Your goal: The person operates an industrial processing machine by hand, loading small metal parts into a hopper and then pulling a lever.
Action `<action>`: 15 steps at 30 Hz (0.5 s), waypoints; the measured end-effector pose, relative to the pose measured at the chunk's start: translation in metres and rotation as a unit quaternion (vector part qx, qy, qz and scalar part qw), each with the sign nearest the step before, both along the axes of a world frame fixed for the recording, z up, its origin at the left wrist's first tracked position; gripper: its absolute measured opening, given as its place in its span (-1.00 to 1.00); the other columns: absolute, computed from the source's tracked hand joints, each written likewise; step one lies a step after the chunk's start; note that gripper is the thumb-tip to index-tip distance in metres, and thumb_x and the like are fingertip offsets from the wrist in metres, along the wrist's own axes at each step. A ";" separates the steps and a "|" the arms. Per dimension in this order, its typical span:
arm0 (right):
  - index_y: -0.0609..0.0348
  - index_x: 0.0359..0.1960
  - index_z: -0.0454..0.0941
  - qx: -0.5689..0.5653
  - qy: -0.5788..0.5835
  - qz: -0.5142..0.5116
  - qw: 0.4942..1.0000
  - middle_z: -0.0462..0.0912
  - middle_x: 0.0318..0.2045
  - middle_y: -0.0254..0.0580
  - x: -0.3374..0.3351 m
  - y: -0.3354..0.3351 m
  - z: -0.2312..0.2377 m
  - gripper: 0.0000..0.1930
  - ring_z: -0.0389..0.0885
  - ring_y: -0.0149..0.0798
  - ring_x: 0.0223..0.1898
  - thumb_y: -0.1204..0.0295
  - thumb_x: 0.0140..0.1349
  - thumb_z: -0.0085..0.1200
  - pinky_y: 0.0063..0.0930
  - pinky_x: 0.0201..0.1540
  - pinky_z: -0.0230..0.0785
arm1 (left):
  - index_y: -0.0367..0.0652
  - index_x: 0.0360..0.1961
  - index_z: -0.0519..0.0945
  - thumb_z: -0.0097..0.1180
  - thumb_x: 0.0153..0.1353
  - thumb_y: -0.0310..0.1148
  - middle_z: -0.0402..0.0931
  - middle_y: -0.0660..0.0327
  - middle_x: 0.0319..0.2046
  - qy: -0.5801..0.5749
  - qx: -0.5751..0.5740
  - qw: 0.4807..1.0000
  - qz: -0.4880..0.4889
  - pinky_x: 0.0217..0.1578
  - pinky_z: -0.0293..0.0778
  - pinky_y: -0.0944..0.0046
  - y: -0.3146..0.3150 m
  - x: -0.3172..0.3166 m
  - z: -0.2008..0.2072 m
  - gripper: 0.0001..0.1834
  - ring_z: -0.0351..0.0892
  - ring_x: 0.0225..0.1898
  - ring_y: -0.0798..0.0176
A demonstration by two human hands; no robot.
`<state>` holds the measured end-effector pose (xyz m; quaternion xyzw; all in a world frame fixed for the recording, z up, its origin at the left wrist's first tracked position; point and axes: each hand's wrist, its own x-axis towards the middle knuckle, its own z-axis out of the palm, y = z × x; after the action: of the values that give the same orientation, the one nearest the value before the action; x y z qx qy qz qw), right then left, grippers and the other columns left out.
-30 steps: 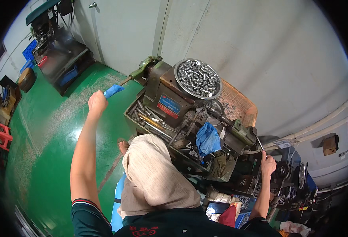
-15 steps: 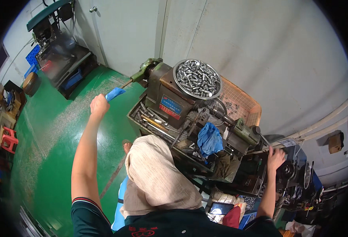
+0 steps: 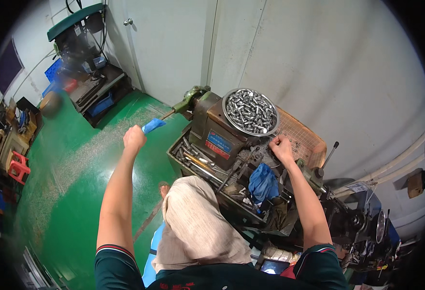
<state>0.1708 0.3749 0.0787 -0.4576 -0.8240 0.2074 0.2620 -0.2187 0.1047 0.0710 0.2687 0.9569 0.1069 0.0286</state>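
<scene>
My left hand (image 3: 134, 137) is closed round the end of a long lever, whose blue-wrapped handle (image 3: 153, 125) sticks out past my fist toward the machine. My right hand (image 3: 282, 149) has its fingers pinched together over the middle of a small green-grey bench lathe (image 3: 220, 128), just below the rim of a steel bowl. Whatever the fingertips hold, if anything, is too small to make out. Heaped in the steel bowl (image 3: 228, 119) on top of the lathe are many short shiny metal pieces (image 3: 251, 110). A crumpled blue cloth (image 3: 263, 182) lies on the lathe's front, left of my right forearm.
Behind the lathe sits an orange plastic basket (image 3: 318, 141) with scattered small parts. A bare lever (image 3: 331, 153) rises at the lathe's right end. Metal rods (image 3: 200, 164) lie in the tray at its left. Another machine (image 3: 89, 72) stands far left, near a red stool (image 3: 18, 167).
My right hand has left the lever at the lathe's right end and moved left to the middle, below the bowl. My left hand keeps its hold. The whole view has shifted slightly.
</scene>
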 end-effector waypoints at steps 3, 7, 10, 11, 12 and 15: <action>0.27 -0.61 0.45 -0.029 -0.031 -0.010 0.999 0.50 -0.65 -0.21 -0.010 -0.001 -0.004 -0.86 0.46 -0.35 -0.56 0.42 -0.16 0.03 -0.48 -0.41 0.30 | -0.16 -0.41 0.57 -0.02 -0.10 -0.50 0.52 0.00 -0.36 0.002 0.014 1.000 0.010 -0.25 0.44 0.11 -0.003 0.001 -0.004 -0.81 0.52 -0.26 0.00; 0.29 -0.61 0.45 -0.053 0.007 0.045 0.998 0.50 -0.65 -0.22 -0.008 0.003 -0.004 -0.87 0.45 -0.38 -0.56 0.45 -0.17 0.06 -0.52 -0.43 0.30 | -0.16 -0.43 0.56 -0.01 -0.12 -0.50 0.53 -0.01 -0.38 0.001 0.028 1.000 0.007 -0.27 0.44 0.09 -0.003 0.022 0.001 -0.82 0.52 -0.28 -0.02; 0.31 -0.57 0.47 -0.094 0.012 0.081 0.992 0.53 -0.60 -0.18 -0.012 0.009 -0.002 -0.85 0.48 -0.35 -0.50 0.47 -0.17 0.07 -0.49 -0.38 0.32 | -0.16 -0.42 0.55 -0.01 -0.15 -0.51 0.52 -0.01 -0.43 0.003 0.063 0.998 -0.013 -0.31 0.43 0.05 -0.006 0.042 0.000 -0.81 0.52 -0.33 -0.05; 0.33 -0.54 0.49 -0.123 0.019 0.101 0.987 0.57 -0.56 -0.13 -0.014 0.011 -0.001 -0.83 0.52 -0.29 -0.45 0.46 -0.18 0.08 -0.45 -0.32 0.35 | -0.16 -0.42 0.55 -0.01 -0.15 -0.51 0.52 -0.01 -0.43 0.003 0.063 0.998 -0.012 -0.31 0.43 0.05 -0.006 0.052 -0.002 -0.81 0.52 -0.33 -0.05; 0.33 -0.54 0.49 -0.123 0.019 0.102 0.987 0.57 -0.56 -0.13 -0.015 0.011 -0.002 -0.83 0.52 -0.29 -0.45 0.46 -0.18 0.08 -0.45 -0.32 0.35 | -0.17 -0.40 0.54 -0.01 -0.15 -0.51 0.52 -0.03 -0.44 0.007 0.072 0.997 -0.024 -0.32 0.43 0.05 -0.005 0.061 -0.004 -0.80 0.52 -0.34 -0.05; 0.38 -0.52 0.50 -0.114 0.030 0.129 0.985 0.57 -0.56 -0.15 -0.014 0.015 -0.003 -0.82 0.51 -0.33 -0.45 0.48 -0.17 0.10 -0.48 -0.32 0.34 | -0.18 -0.38 0.52 0.04 -0.16 -0.51 0.51 -0.05 -0.47 0.005 0.116 0.992 -0.042 -0.33 0.43 0.04 0.000 0.093 0.002 -0.78 0.52 -0.36 -0.07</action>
<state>0.1572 0.3900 0.0759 -0.3680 -0.8387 0.3458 0.2040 -0.1262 0.1052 0.0731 0.3108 0.9259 0.2146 -0.0027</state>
